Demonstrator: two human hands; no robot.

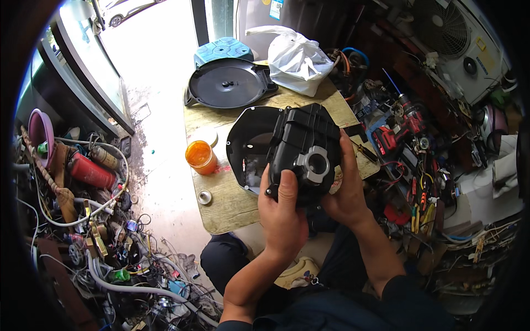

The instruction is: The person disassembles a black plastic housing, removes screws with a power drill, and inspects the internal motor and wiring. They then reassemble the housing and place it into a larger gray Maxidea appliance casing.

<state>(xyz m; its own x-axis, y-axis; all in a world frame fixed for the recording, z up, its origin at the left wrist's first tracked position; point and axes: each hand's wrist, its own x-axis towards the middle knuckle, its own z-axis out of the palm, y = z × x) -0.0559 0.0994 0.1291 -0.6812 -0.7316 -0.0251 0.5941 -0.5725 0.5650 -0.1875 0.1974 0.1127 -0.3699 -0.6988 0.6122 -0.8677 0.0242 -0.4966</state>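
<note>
Between my two hands I hold a black plastic housing [292, 151] with ribs, tilted over the near part of the table. A grey metal ring-shaped fitting [316, 164] is set in its face. My left hand [281, 212] is closed around its lower left side, the thumb lying on the front. At the right edge, my right hand [348, 190] grips with its fingers partly hidden behind. Directly behind it is a black bowl-shaped shell [243, 138] with small screws along its rim; I cannot tell whether the two are joined.
On the wooden table [221, 212] are an orange jar [201, 158], a pale lid [205, 136], a small round cap [205, 197], a black round cover [226, 83], a white plastic bag [298, 58] and a screwdriver [366, 153]. A red drill [389, 138] lies right; cables and scrap crowd the left floor.
</note>
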